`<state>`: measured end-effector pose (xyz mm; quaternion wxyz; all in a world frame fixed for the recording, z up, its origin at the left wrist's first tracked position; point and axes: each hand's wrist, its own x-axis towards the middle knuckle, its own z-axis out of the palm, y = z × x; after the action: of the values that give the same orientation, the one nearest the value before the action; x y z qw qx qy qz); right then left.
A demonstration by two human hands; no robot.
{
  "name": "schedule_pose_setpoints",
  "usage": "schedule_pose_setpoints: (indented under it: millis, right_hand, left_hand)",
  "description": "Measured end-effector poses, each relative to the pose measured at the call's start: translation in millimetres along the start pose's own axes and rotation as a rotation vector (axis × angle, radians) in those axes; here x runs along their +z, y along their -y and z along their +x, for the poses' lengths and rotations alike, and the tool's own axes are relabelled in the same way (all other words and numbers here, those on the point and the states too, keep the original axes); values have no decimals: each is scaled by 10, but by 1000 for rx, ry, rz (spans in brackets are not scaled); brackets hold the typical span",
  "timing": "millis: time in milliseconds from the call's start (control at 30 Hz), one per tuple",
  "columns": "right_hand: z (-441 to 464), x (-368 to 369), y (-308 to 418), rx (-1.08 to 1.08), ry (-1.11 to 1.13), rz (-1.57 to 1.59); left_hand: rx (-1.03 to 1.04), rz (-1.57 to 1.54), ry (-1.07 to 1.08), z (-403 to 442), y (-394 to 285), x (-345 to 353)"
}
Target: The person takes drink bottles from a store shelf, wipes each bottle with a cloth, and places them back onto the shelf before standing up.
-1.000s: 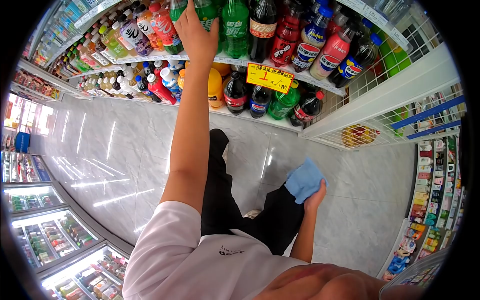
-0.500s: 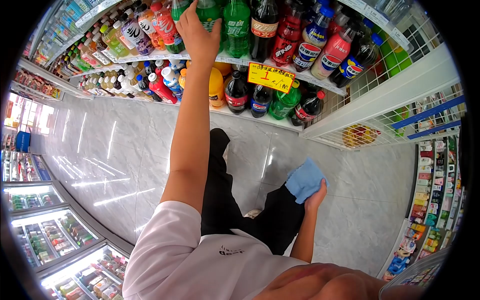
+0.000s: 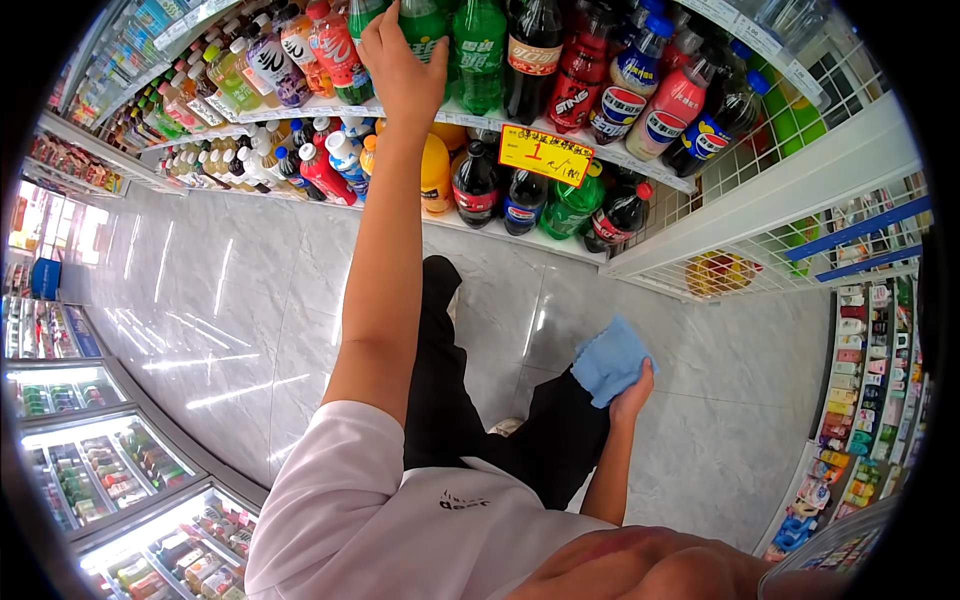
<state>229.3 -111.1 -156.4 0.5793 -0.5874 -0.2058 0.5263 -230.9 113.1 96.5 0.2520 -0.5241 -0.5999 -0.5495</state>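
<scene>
a shop aisle with a glossy grey marbled tile floor runs beneath a drinks shelf. on that shelf stands the green soda bottle, translucent, with pale lettering partly covered by the left hand. its fingers and thumb lie spread against the bottle; whether they close firmly around it i cannot tell. the right hand pinches a light blue cloth, soft and creased with a ragged edge, in front of the black trousers, well apart from the shelf.

a sprite bottle is just right of the thumb, and another green bottle is just left, so side room is tight. a yellow price sign hangs at the shelf edge. bare floor opens widely to the left, towards lit glass-topped coolers; at the right stands a white wire mesh panel.
</scene>
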Motion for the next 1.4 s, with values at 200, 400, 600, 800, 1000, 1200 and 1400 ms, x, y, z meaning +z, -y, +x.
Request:
schedule_pose_setpoints:
  millis: [200, 400, 600, 800, 1000, 1200, 1400]
  right_hand:
    - [-4, 19, 11, -10, -9, -18]
    - [9, 3, 5, -1, -4, -16]
    - [53, -41, -45, 5, -5, 15]
    - [81, -65, -80, -5, -24, 31]
    - [64, -34, -52, -9, -34, 13]
    - [70, -35, -65, -22, -11, 17]
    - [40, 5, -32, -32, -9, 6]
  left_hand:
    - [12, -13, 7, -3, -13, 5]
    - [-35, -57, 45, -30, -14, 14]
    - [-45, -74, 58, -52, -3, 26]
    - [-102, -129, 49, -57, -47, -2]
    - [-56, -99, -18, -66, 100, 33]
    - [-102, -106, 6, -68, 115, 4]
    - [-69, -70, -16, -69, 154, 9]
